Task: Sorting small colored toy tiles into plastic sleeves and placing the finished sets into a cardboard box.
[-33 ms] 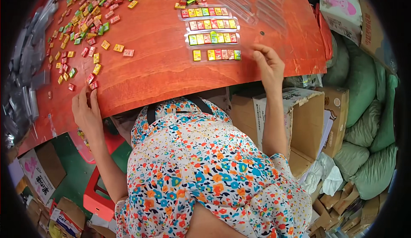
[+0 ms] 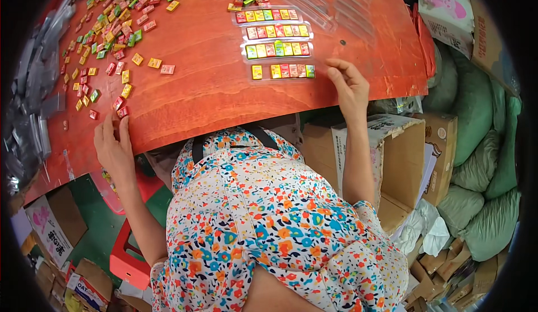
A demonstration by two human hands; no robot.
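Four Clear Trays Lined Up Beside a Scatter of Loose Sweets

Four clear plastic trays were laid in a short column on the red-brown bench (image 2: 213, 93), each filled with a single row of small square wrapped sweets. The nearest tray (image 2: 282, 71) was kept closest to the bench edge, apparently so that it could be reached most easily; a gap between its first piece and the rest suggested that it was not yet full. The right hand (image 2: 348, 85) was held just beside that tray's right end, with the fingers (image 2: 335, 72) curled narrowly and nothing visibly gripped between them.

The loose sweets (image 2: 106, 43) were spread over the far left of the bench, seemingly so that colours could be picked out singly. The left hand (image 2: 112, 146) was rested at the near bench edge, its fingers extended flat and touching a red sweet (image 2: 121, 111) at the fringe of the scatter; nothing was held.

Spare empty trays (image 2: 330, 3) were kept beyond the filled ones. Open cardboard boxes (image 2: 392, 160) and green sacks (image 2: 482, 160) were stood off to the right, below bench level.
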